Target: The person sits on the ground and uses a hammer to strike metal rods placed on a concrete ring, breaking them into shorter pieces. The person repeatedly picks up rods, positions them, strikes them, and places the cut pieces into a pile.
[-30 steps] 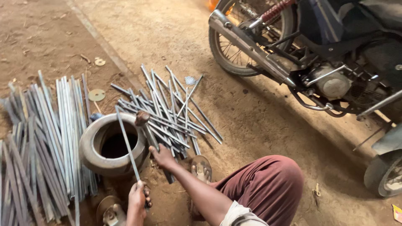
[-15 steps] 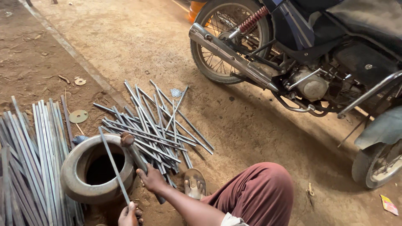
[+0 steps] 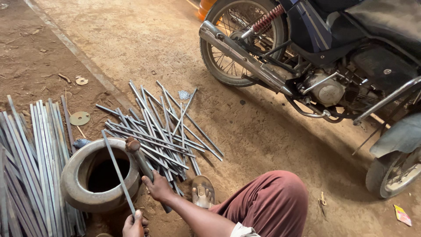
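fingers [image 3: 153, 181] around hammer [image 3: 142, 163], dirt floor [image 3: 272, 131]

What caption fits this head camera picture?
Right hand grips a hammer, left hand steadies a metal strip across a ring.

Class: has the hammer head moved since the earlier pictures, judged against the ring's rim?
No. The hammer head sits at the ring's right rim, as before; only the camera shifted.

rods [image 3: 162, 127] right of ring [image 3: 98, 175], motorcycle [image 3: 333, 66] behind
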